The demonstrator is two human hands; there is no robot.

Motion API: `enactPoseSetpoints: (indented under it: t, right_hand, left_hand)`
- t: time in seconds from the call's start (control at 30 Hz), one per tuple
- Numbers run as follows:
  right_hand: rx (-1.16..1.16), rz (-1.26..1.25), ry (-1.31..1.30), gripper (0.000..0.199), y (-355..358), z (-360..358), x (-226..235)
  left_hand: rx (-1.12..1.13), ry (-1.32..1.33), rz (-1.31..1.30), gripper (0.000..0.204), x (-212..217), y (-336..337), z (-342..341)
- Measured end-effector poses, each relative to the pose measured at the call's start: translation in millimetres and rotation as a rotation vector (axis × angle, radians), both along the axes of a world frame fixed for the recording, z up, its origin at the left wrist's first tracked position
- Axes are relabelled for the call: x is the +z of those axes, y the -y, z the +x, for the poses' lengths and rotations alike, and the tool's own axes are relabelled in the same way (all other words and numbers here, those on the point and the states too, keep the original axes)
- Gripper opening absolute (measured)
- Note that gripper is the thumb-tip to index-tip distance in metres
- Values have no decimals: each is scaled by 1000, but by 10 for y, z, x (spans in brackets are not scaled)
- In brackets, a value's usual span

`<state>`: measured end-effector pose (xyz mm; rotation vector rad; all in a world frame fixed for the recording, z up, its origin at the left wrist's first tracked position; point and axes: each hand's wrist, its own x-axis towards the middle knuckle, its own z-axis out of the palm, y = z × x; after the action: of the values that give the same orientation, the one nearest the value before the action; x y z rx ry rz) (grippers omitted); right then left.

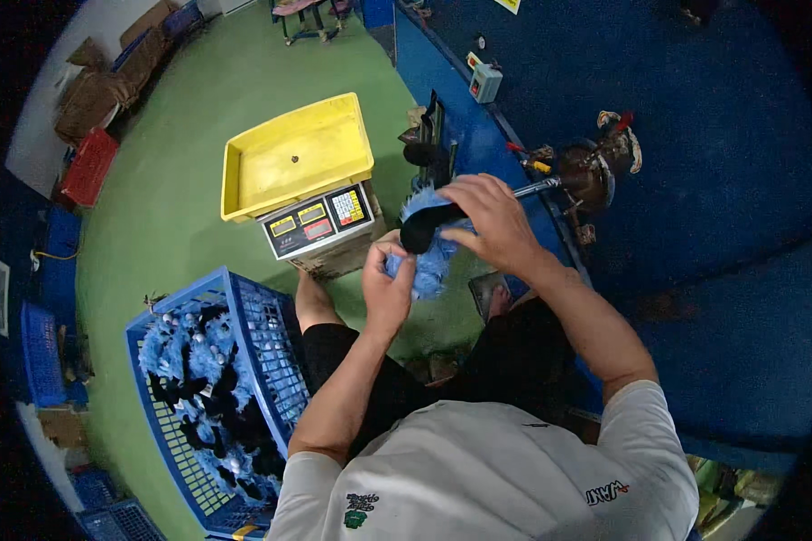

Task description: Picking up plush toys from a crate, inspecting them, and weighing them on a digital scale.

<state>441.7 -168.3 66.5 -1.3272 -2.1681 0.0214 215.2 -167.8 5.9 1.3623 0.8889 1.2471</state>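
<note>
A blue furry plush skin [431, 272] with a smooth black part hangs in front of me, between my two hands. My left hand [388, 290] is closed on its near left edge, thumb and fingers pinching by the black part. Curled over the upper right side of the plush is my right hand [494, 221], its fingers bent and thumb against the piece. A metal tube [539, 187] runs from the blue machine toward my right hand; whether its end sits inside the plush is hidden behind that hand.
A yellow tray [356, 135] rests on a digital scale [316, 224] ahead. To my left stands a blue plastic basket [271, 347] holding several blue and black plush pieces. The blue machine panel [677, 216] fills the right side, with a grey switch box [485, 83] on its edge.
</note>
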Motion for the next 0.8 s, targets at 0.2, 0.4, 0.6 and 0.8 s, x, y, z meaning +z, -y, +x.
enactPoseSetpoints:
  t: [0.2, 0.4, 0.6, 0.8]
  right_hand:
    - [-372, 52, -179, 29, -121, 392, -222]
    - [-1004, 349, -75, 45, -169, 845, -381]
    - [-113, 437, 49, 58, -278, -399, 170]
    - [-436, -185, 254, 75, -390, -76, 81]
  left_hand:
    - [210, -129, 134, 15, -3, 232, 163]
    - [-61, 135, -429, 21, -172, 141, 687]
    - [-112, -204, 91, 24, -428, 33, 912]
    - [-499, -410, 51, 17, -970, -432, 1468]
